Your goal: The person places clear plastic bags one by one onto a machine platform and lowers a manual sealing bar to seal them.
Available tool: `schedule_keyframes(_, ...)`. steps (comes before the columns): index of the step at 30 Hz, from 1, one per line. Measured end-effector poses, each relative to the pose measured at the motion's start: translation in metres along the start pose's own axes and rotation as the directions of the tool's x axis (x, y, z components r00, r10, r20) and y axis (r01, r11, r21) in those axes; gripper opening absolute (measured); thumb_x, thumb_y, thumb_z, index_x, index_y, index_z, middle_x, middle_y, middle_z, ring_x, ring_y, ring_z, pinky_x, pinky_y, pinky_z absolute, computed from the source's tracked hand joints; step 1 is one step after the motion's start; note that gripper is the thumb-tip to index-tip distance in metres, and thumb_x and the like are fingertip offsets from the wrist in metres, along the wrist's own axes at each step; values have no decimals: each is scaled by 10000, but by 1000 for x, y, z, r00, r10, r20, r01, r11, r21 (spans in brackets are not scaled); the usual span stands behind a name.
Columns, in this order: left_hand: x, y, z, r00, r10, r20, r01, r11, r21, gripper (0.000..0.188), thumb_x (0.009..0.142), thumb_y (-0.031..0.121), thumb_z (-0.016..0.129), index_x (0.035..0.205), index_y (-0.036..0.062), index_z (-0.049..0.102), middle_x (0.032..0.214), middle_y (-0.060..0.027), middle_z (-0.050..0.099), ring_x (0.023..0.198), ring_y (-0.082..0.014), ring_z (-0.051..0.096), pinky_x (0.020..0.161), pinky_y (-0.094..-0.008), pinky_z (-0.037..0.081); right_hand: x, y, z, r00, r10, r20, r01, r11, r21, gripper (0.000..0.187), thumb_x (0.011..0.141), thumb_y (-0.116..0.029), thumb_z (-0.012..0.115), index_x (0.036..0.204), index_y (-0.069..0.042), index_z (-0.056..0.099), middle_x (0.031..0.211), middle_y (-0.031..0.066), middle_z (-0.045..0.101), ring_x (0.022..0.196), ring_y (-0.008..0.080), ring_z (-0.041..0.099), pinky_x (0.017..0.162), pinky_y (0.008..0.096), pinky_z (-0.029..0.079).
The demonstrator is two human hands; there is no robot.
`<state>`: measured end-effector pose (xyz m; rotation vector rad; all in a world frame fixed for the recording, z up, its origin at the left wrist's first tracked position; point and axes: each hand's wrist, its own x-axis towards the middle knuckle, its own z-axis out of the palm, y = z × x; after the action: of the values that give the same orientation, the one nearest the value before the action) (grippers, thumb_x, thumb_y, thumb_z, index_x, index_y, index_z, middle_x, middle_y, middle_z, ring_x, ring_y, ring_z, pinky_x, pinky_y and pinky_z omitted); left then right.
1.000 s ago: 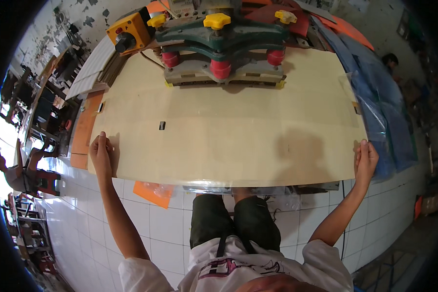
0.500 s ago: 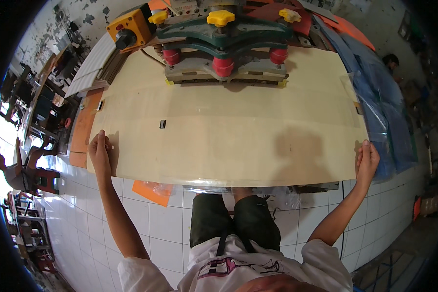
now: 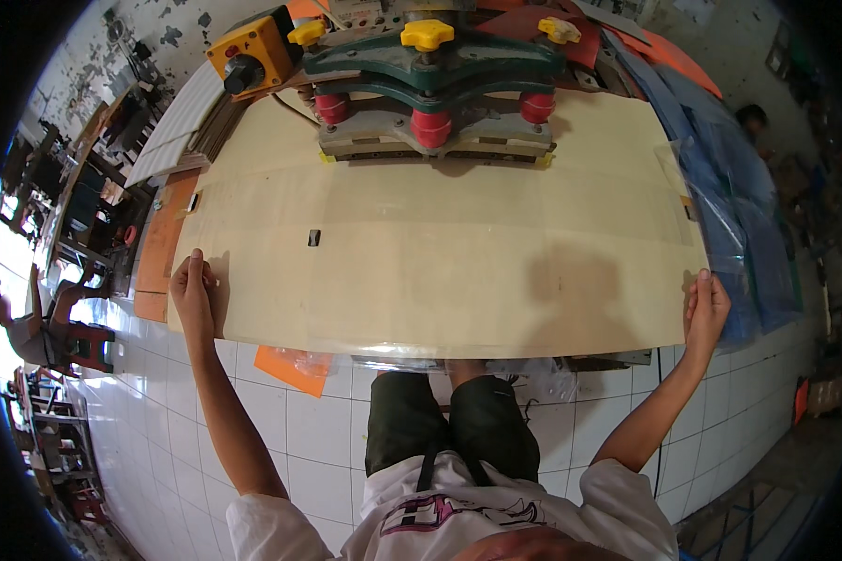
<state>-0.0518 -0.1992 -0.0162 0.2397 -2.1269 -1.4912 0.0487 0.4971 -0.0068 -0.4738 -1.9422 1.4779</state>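
Note:
A wide cream board lies in front of me with a clear plastic sheet over it, shiny along the near edge. My left hand is closed at the board's left edge, thumb on top, pinching the sheet's side. At the right edge my right hand is closed in the same way. Whether the fingers also grip the board is hidden. Above the board's far part stands a press head with green bars, red cylinders and yellow knobs. A small dark piece lies left of the middle.
An orange control box with a black knob sits at the back left. White ridged panels lean beside it. Blue plastic sheets hang at the right. Orange sheet and crumpled film show below the near edge. Someone sits far left.

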Motion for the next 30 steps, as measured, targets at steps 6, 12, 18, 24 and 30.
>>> schedule_keyframes(6, -1, 0, -5, 1000, -18, 2, 18, 1000, 2, 486, 1013, 329, 555, 607, 87, 442, 588, 29, 405, 565, -64, 366, 543, -250, 271, 0, 1, 1, 999, 42, 6, -42, 999, 15, 389, 991, -334, 615, 686, -113, 516, 549, -74, 415, 436, -3, 305, 394, 185, 214)
schedule_keyframes(12, -2, 5, 1, 1000, 10, 22, -10, 1000, 15, 480, 1014, 335, 548, 617, 83, 456, 600, 31, 411, 573, -62, 359, 546, -247, 266, 2, 2, -4, 999, 29, 25, -30, 997, 67, 371, 992, -317, 613, 695, -121, 508, 556, -75, 417, 435, -4, 304, 391, 183, 212)
schedule_keyframes(18, -5, 0, -7, 999, 26, 40, -25, 999, -38, 462, 1021, 323, 533, 643, 62, 479, 620, 14, 433, 596, -77, 389, 573, -251, 308, -2, -4, 2, 1000, 16, 22, -17, 997, 70, 371, 995, -304, 608, 694, -118, 497, 565, -66, 427, 439, -8, 308, 389, 181, 215)
schedule_keyframes(24, -50, 7, 5, 778, 578, -247, -528, 814, 242, 135, 952, 43, 532, 877, -47, 599, 890, -110, 599, 879, -236, 571, 789, -343, 463, -27, 14, -6, 933, -269, -238, 260, 963, -69, 306, 999, -232, 587, 762, -38, 562, 644, -13, 528, 555, 55, 465, 488, 232, 377)
schedule_keyframes(30, -200, -83, 22, 853, 501, -146, -448, 847, 287, 127, 948, 92, 550, 986, -26, 583, 993, -147, 585, 989, -311, 541, 879, -424, 452, -149, 103, -30, 806, -547, -226, 415, 795, -442, 246, 1000, -142, 526, 852, 35, 611, 750, 50, 616, 653, 120, 541, 570, 287, 445)
